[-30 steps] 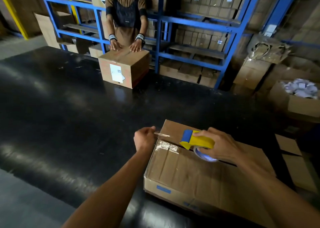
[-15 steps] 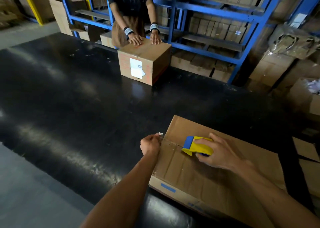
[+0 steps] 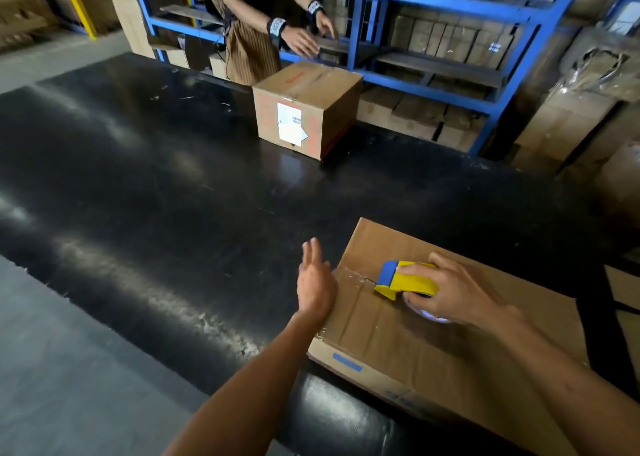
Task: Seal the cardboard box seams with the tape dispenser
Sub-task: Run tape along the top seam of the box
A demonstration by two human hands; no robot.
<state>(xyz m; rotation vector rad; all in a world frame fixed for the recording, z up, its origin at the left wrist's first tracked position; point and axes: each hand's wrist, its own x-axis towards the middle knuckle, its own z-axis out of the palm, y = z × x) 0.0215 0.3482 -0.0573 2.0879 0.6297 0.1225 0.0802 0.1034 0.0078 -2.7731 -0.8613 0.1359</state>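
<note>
Cardboard box (image 3: 433,338): lies flat at the bench (image 3: 173,178) near edge
Tape dispenser (image 3: 405,280): I grip it in my right hand (image 3: 457,293), on the seam
Left hand (image 3: 315,282): spread wide, empty, beside the box edge
Technique: I would press down, drawing steadily along the seam

Yellow-and-blue tape dispenser (image 3: 403,279) on brown cardboard box (image 3: 429,344), glossy black table (image 3: 173,185), blue shelving (image 3: 433,2) far behind.

A smaller carton (image 3: 306,107) bearing a white label (image 3: 290,123) is seen on the far side of the black bench (image 3: 156,185). Behind it, blue shelving (image 3: 429,36) is stacked with boxes, and a second person (image 3: 256,22) is stood there.
</note>
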